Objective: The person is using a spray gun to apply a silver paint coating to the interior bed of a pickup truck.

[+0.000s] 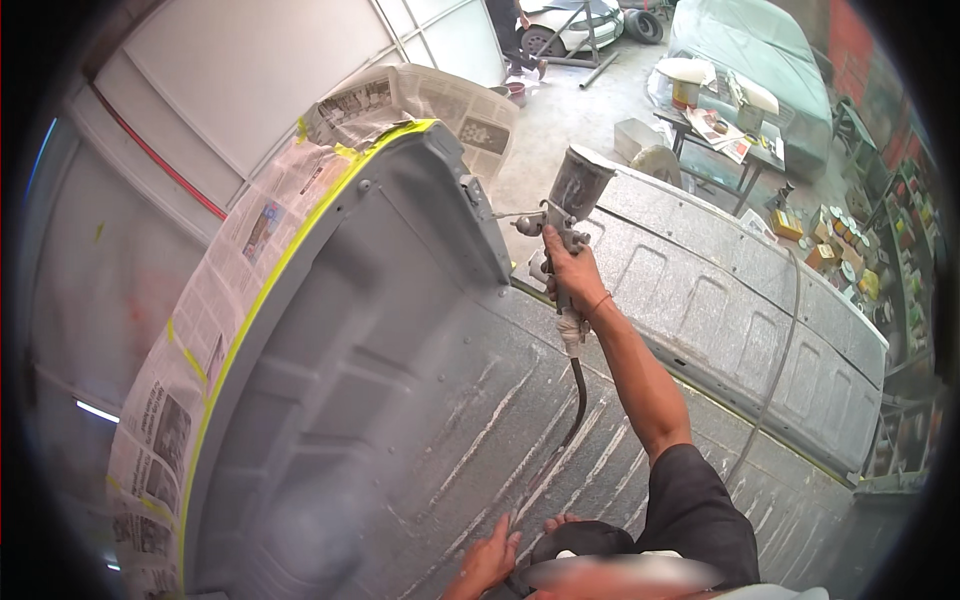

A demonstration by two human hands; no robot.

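My right hand point(573, 275) is closed round the grip of a spray gun point(562, 222), whose metal cup point(583, 182) sits on top. The gun's nozzle points left at the end corner of a truck bed's side wall point(340, 290), coated in smooth grey. From the gun's cloth-wrapped base an air hose point(581, 400) curves down to my left hand point(487, 558), low in the view, whose fingers are closed round it. Yellow tape point(268, 275) and newspaper point(235, 250) mask the wall's top edge.
The ribbed bed floor point(520, 400) is streaked and scuffed. A lowered tailgate point(700, 290) extends to the right. Beyond it stand a table point(745, 150) with cans and papers, a covered car point(760, 50), a white car point(570, 22) and shelves point(915, 260). Another person point(508, 35) is far off.
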